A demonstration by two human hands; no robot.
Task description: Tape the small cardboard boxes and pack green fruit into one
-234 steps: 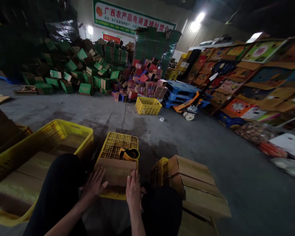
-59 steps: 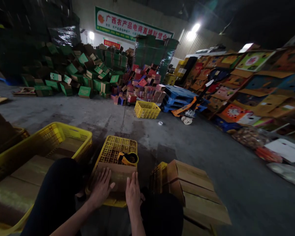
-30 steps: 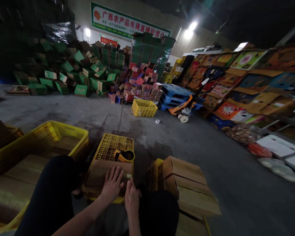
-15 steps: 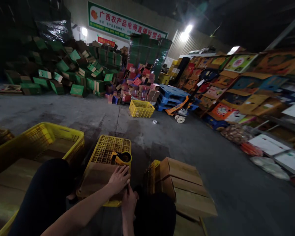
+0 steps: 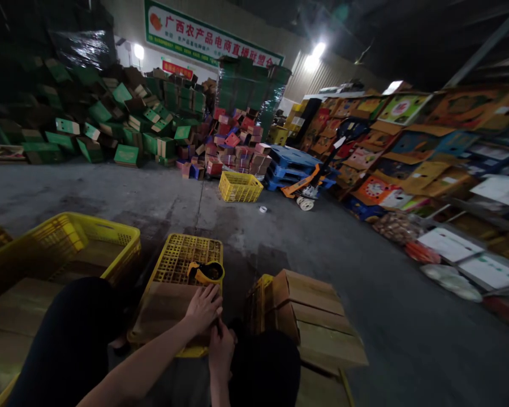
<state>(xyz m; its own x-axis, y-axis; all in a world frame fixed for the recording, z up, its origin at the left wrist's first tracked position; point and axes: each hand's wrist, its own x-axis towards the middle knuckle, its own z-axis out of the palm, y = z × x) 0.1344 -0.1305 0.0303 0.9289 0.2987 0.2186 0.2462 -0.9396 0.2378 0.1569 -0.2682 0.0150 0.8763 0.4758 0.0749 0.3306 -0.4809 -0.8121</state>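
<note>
A brown cardboard box lies on an upturned yellow plastic crate between my knees. My left hand rests on the right part of its top, fingers stretched out and lying flat. Just below, my right hand is closed at the box's right edge, its fingertips close to the left hand's. Whatever those fingers pinch is too small and dark to make out. Beyond the box, a yellow tape dispenser sits on the crate's grid, near the left fingertips.
Left of me stands a large yellow crate with flat cardboard inside. Stacked cardboard boxes stand by my right knee. Farther off are a yellow crate, an orange pallet jack, blue pallets and heaped green boxes.
The view has turned slightly right, so the surroundings sit a little farther left. Both hands keep nearly the same pose at the box's right edge.
</note>
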